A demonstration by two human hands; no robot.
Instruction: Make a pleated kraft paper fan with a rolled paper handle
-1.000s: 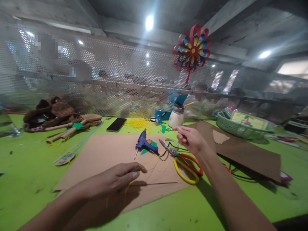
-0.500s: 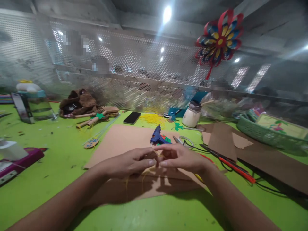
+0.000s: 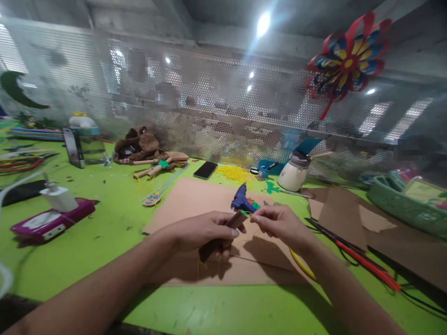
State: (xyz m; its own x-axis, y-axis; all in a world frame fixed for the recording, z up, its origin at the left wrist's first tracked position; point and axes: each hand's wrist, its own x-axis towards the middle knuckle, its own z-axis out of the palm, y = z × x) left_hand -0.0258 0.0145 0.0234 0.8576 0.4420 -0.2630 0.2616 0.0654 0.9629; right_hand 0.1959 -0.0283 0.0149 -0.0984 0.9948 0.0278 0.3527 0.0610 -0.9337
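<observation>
My left hand (image 3: 209, 232) is closed around a brown folded strip (image 3: 237, 219) that looks like cardboard, its end sticking out past the fingers toward the upper right. Thin yellow strands hang below that hand. To its right, my right hand (image 3: 279, 225) pinches the end of a thin yellow strand (image 3: 247, 212) that runs toward the strip. Both hands are above a tan cardboard sheet (image 3: 188, 200) on the green table. Just beyond them lies a blue glue gun (image 3: 240, 197), partly in front of small green and orange pieces.
A phone (image 3: 206, 170), a yellow strand pile (image 3: 232, 176) and a white jar (image 3: 294, 173) stand toward the back. Brown cardboard (image 3: 344, 214), a red-handled tool (image 3: 366, 264) and a green basket (image 3: 401, 204) are at right. A purple power strip (image 3: 56, 221) lies left.
My hands, close together before, are now apart, with the right moved rightward. The brown strip in my left hand now shows. The view has turned somewhat to the left.
</observation>
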